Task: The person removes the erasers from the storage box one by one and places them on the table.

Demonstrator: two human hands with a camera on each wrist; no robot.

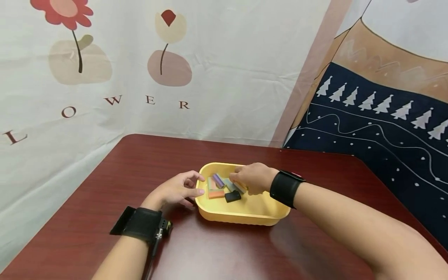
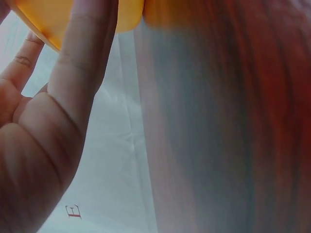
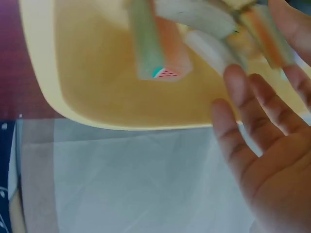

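A yellow plastic basin (image 1: 241, 219) sits on the table with several small eraser-like blocks inside. Among them are a purple block (image 1: 218, 181), an orange one (image 1: 216, 194) and a black one (image 1: 233, 196). My left hand (image 1: 176, 188) rests at the basin's left rim, fingers loosely bent and thumb along the edge. Reaching in from the right, my right hand (image 1: 254, 179) pinches an orange-and-green eraser (image 3: 265, 36) between thumb and forefinger. Close to those fingers lie whitish pieces (image 3: 199, 17) and a block with a watermelon print (image 3: 163, 53).
The dark red wooden table (image 1: 150, 155) extends around the basin. Behind it hangs a pale cloth (image 1: 227, 77) with flowers and letters, with a navy tree-patterned cloth (image 1: 378, 128) at the right. Each wrist wears a black strap (image 1: 285, 188).
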